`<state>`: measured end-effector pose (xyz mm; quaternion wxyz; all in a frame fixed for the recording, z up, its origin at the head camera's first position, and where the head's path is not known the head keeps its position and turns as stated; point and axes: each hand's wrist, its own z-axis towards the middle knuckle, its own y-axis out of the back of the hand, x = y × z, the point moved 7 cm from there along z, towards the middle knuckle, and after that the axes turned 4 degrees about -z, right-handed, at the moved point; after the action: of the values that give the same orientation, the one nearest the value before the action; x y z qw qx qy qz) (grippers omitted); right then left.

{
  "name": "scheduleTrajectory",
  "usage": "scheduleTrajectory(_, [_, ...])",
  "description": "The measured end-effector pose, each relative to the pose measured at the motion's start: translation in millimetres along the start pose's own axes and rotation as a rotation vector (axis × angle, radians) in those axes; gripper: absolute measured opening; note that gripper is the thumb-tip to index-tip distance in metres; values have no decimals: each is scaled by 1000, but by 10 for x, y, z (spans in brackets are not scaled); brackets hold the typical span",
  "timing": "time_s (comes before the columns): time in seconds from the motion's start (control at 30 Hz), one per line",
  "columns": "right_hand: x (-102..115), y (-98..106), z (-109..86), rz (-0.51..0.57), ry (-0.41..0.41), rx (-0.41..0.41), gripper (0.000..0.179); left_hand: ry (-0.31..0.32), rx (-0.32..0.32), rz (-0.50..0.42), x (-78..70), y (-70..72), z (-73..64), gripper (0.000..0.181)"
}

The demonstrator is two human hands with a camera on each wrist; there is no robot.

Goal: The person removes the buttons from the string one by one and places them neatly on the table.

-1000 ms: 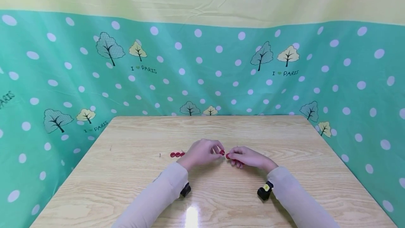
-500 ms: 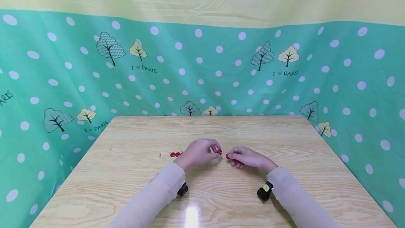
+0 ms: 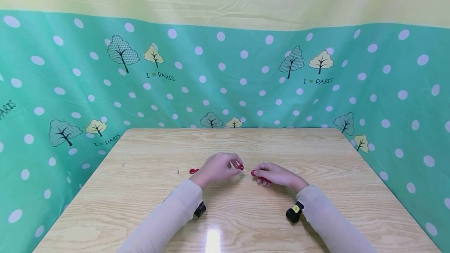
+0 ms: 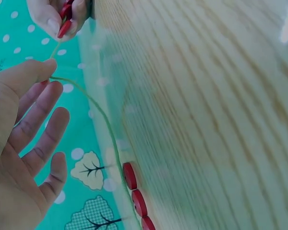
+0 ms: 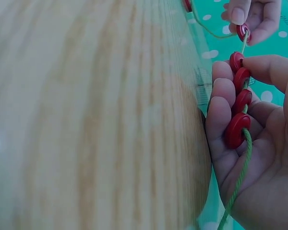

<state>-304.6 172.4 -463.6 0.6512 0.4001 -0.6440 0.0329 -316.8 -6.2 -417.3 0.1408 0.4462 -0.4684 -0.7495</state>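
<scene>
My left hand (image 3: pixel 218 168) pinches a red button (image 5: pixel 243 32) between thumb and finger. A green string (image 5: pixel 237 184) runs through this button and over to my right hand (image 3: pixel 277 174). There, several red buttons (image 5: pixel 237 130) sit threaded one behind another, held along the curled fingers, with the thumb and index finger at the front one. A short stretch of string spans the gap between the hands. From my left fingertips, more string curves down past a row of loose red buttons (image 4: pixel 140 203) on the table; in the head view my left wrist partly hides that row.
The wooden table (image 3: pixel 246 218) stands against a green dotted curtain (image 3: pixel 197 69). A small dark bit (image 3: pixel 177 171) lies left of the button row. Black wrist cameras (image 3: pixel 294 212) hang below both sleeves.
My left hand has moved slightly left with its button, away from the right hand, so the gap between them is wider. The right hand has stayed in place.
</scene>
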Motion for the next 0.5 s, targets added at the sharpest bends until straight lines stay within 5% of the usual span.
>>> scheduleTrajectory(0.5, [-3,5,4,-11,-9,-5,32,10,-5,-9,61,94,-48,14])
